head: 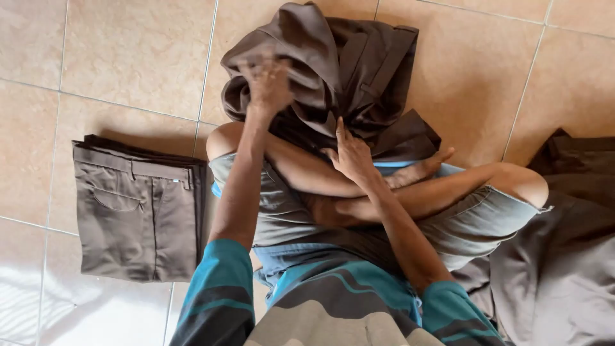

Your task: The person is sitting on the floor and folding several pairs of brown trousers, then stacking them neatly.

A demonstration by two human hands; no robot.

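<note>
I sit cross-legged on a tiled floor. A crumpled dark brown garment [346,64] lies in front of my legs. My left hand [268,82] rests on its left part, fingers curled into the cloth and blurred. My right hand [349,155] presses on the garment's near edge, above my shin, with the index finger raised along the cloth.
A stack of folded brown trousers [138,214] lies on the floor to my left. A heap of unfolded brown and grey garments [564,256] lies at my right. Beige floor tiles [474,70] surround everything.
</note>
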